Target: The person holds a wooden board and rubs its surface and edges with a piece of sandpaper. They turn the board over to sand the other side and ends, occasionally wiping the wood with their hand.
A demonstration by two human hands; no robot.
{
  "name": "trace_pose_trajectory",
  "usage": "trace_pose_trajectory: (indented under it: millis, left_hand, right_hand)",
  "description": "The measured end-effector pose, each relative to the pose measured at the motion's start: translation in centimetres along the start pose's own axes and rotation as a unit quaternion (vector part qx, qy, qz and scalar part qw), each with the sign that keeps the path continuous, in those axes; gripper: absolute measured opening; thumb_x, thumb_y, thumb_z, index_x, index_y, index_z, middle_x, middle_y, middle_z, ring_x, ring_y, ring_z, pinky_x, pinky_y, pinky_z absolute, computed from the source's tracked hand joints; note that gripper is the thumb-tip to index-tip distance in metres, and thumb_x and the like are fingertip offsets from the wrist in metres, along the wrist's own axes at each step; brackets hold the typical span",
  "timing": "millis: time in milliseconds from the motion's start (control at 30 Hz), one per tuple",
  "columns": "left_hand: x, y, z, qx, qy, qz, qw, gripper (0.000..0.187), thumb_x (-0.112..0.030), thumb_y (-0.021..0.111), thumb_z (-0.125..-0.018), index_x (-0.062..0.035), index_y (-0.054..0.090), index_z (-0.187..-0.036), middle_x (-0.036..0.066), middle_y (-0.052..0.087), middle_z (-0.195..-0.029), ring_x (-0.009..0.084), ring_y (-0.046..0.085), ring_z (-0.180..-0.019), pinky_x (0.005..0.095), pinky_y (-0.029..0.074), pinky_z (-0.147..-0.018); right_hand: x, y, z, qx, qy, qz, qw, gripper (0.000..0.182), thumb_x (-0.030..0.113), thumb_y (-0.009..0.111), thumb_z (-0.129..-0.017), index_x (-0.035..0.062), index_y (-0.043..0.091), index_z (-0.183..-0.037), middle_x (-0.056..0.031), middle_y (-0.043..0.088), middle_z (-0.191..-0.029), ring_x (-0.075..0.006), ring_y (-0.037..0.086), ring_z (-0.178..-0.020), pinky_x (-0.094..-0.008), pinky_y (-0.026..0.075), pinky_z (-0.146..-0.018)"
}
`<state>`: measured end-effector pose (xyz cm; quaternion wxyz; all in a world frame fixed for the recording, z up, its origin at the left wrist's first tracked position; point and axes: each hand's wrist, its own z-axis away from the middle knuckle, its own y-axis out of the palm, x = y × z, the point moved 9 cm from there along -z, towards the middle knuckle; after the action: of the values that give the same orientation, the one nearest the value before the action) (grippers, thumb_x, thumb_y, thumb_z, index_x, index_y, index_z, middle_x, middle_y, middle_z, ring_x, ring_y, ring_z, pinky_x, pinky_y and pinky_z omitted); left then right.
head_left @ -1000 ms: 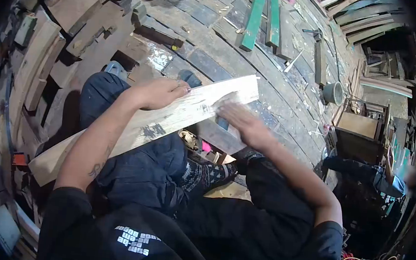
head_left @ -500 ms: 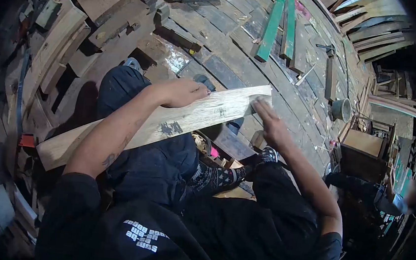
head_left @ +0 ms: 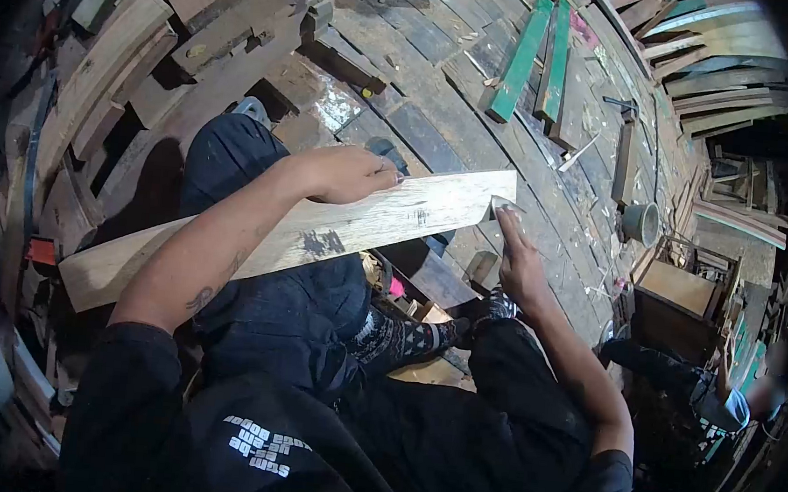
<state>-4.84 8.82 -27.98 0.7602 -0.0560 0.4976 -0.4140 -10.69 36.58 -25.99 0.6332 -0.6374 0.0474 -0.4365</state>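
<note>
- Board (head_left: 367, 228): lay aslant beneath the left hand (head_left: 353, 175), across the left leg (head_left: 285, 316), its far end just ahead of the right hand (head_left: 523, 267).
- Left hand: clamped on the board's upper edge.
- Right hand: fingers closed on a small dark flat piece (head_left: 499, 203) near the board's right end; whether it pressed the face could not be told.
- Technique, as judged: even rubbing called for the piece laid flat, light pressure, and strokes along the lengthwise streaks, with the left hand bearing down to stop rocking.
- The unsupported right end probably flexed or tipped under hard pressure there.
- Obstructions: the left forearm (head_left: 236, 232) crossed the board, covering part of its face; the right knee (head_left: 498, 344), just below the right hand, limited strokes toward the body.
- Surroundings: green strips (head_left: 523, 60) and a hammer (head_left: 620, 105) lay well ahead of the right hand; a bucket (head_left: 641, 224) stood to its right, a second person (head_left: 722, 403) farther off; stacked timber (head_left: 109, 71) lay left of the left hand.
</note>
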Motion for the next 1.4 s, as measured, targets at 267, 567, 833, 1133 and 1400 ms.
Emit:
trace_pose_trajectory:
  millis: [267, 567, 833, 1133, 1400]
  left_hand:
    - [0.5, 0.6, -0.6, -0.007, 0.011, 0.012, 1.0, 0.054, -0.044, 0.039, -0.111, -0.0044, 0.06, -0.141, 0.023, 0.065, -0.136, 0.0391, 0.061, -0.127, 0.044, 0.047, -0.108]
    - [-0.4, -1.3, 0.1, -0.114, 0.052, -0.047, 0.991, 0.065, -0.047, 0.046, -0.109, -0.0169, 0.03, -0.164, 0.02, 0.027, -0.168, 0.0409, 0.044, -0.146, 0.045, 0.038, -0.12]
    - [0.7, 0.3, -0.7, -0.014, 0.009, 0.028, 0.999, 0.06, -0.051, 0.042, -0.11, -0.0057, 0.058, -0.145, 0.024, 0.061, -0.143, 0.0391, 0.059, -0.132, 0.0431, 0.046, -0.11]
    - [0.8, 0.5, -0.8, -0.015, 0.016, 0.006, 1.0, 0.052, -0.045, 0.041, -0.111, -0.0055, 0.061, -0.138, 0.023, 0.064, -0.136, 0.0398, 0.06, -0.127, 0.0449, 0.047, -0.106]
    - [0.4, 0.2, -0.7, -0.024, 0.033, 0.034, 0.999, 0.05, -0.042, 0.041, -0.111, -0.0056, 0.061, -0.139, 0.024, 0.066, -0.133, 0.0407, 0.062, -0.124, 0.0452, 0.047, -0.105]
  right_hand:
    - [7.0, 2.3, -0.6, 0.092, -0.173, 0.078, 0.978, 0.08, -0.006, 0.054, -0.083, 0.0135, 0.042, -0.159, -0.0159, 0.036, -0.166, -0.0376, 0.034, -0.153, -0.0455, 0.037, -0.124]
    - [2.0, -0.9, -1.1, -0.016, 0.007, -0.001, 1.0, 0.068, -0.013, 0.048, -0.084, 0.0021, 0.048, -0.151, -0.0279, 0.049, -0.153, -0.045, 0.044, -0.144, -0.0466, 0.042, -0.119]
    - [6.6, 1.8, -2.1, 0.076, -0.199, 0.105, 0.971, 0.078, -0.007, 0.052, -0.081, 0.011, 0.045, -0.156, -0.0202, 0.039, -0.163, -0.0402, 0.037, -0.151, -0.0454, 0.035, -0.125]
    - [8.4, 2.5, -1.1, 0.08, -0.172, 0.041, 0.981, 0.078, -0.004, 0.055, -0.084, 0.0121, 0.042, -0.158, -0.0165, 0.039, -0.164, -0.0379, 0.036, -0.152, -0.0457, 0.033, -0.126]
    - [-3.1, -1.2, -0.2, 0.013, 0.069, 0.144, 0.987, 0.078, -0.006, 0.055, -0.082, 0.0112, 0.042, -0.157, -0.0223, 0.047, -0.157, -0.0434, 0.046, -0.144, -0.0467, 0.043, -0.119]
